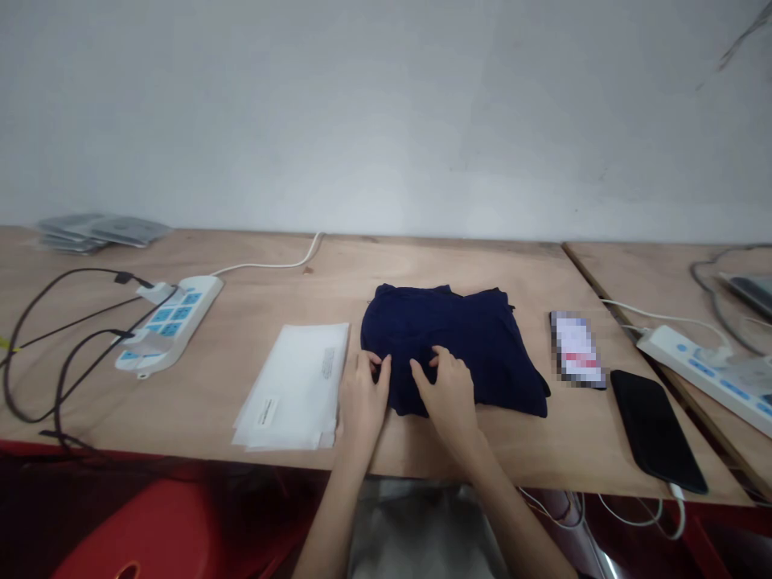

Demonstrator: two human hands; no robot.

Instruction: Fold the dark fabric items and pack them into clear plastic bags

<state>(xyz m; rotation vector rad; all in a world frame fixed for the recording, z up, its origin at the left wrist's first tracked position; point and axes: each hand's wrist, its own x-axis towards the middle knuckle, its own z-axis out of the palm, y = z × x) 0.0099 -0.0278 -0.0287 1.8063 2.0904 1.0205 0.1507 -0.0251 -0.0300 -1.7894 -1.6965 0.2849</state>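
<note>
A: What are the hands on?

B: Both rest on the near left corner of the cloth, a dark blue folded garment lying flat on the desk, close to its near edge. The left hand pinches the cloth's left edge between thumb and fingers, a narrow grip holding fabric. The right hand lies on top with fingers curled; whether it has pinched a fold or only presses down, I cannot tell.

A: How would it handle?

B: Soft and light, I'd judge. It sags, wrinkles and has no stiffness, so lifted by one point the folds would fall open. Best taken at two spread points along an edge, or slid under with flat hands.

A: Slippery?

B: Probably not; it looks like knit, which should cling a little to the bare wood.

A: What lies about it?

B: Just left, a stack of clear bags, nearly touching the left hand. Right, a phone near the edge and a small card beyond it. Far left, a power strip with cables.
</note>
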